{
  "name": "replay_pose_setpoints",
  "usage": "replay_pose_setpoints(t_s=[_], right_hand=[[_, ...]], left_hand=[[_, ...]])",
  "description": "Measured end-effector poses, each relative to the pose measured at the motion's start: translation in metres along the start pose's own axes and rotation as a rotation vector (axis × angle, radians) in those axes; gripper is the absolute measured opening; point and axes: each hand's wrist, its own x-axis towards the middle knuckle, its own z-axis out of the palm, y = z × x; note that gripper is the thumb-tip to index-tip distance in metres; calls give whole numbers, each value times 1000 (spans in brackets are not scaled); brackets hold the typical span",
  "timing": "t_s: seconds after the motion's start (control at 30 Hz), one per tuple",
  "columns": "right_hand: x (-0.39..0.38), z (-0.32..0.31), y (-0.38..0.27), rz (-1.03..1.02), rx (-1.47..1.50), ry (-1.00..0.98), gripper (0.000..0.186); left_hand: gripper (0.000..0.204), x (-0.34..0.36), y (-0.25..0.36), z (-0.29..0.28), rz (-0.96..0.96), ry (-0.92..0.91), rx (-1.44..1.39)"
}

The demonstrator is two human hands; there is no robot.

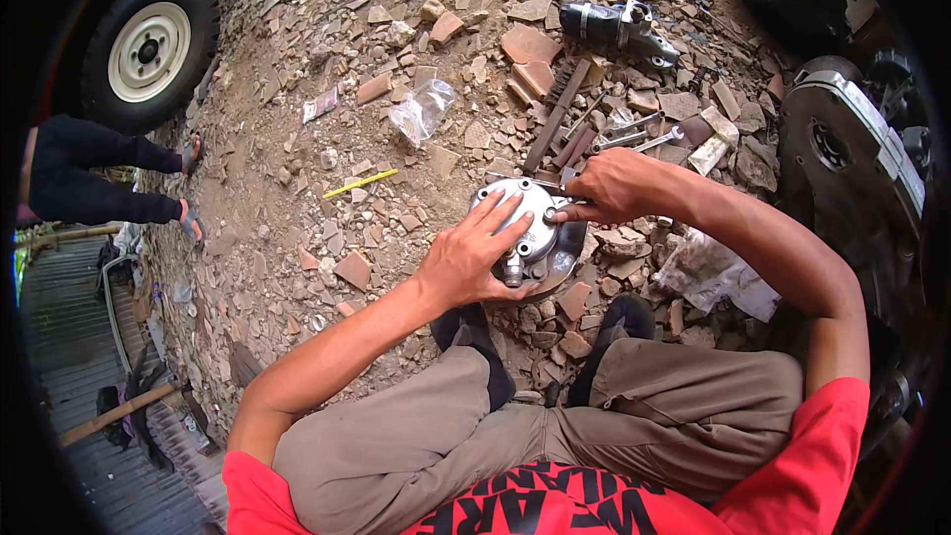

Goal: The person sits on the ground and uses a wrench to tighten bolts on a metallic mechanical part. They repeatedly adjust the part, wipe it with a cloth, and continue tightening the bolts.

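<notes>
A round silver metal cover (pixel 538 208) with bolts around its rim lies on a darker metal piece (pixel 567 263) on the ground between my feet. My left hand (pixel 464 253) rests on it with the fingers spread flat, the thumb near a short metal fitting (pixel 513 269) on its near side. At the cover's right edge is my right hand (pixel 612 186), its fingers curled and one fingertip against a rim bolt. Whatever those curled fingers may hold is mostly hidden. Several wrenches (pixel 659 139) lie just beyond this hand, near a wire brush (pixel 567 84).
Broken tile and stones cover the dirt. A black-and-silver motor (pixel 614 28) lies ahead, and a large engine housing (pixel 827 144) stands at right. Clear plastic bags (pixel 424 111) and a yellow strip (pixel 360 183) lie about. A person (pixel 94 168) stands left near a wheel (pixel 149 50).
</notes>
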Motion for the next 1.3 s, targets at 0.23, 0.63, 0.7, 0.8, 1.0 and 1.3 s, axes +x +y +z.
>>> replay_pose_setpoints(t_s=[0.23,0.63,0.7,0.8,1.0,1.3], right_hand=[[-4,30,-6,82,-149,230,67],[-15,29,-17,190,-60,158,71],[-19,28,1,119,11,146,72],[-26,6,15,69,142,246,63],[-30,23,77,352,226,369,57],[-57,100,95,343,-149,-133,18]], left_hand=[[85,-2,-9,4,37,-36,90],[100,5,-11,6,77,-46,120],[95,13,-3,8,52,-44,98],[90,13,-1,7,25,-57,52],[88,-2,-5,4,19,-5,3],[83,-1,-4,1,20,9,-22]])
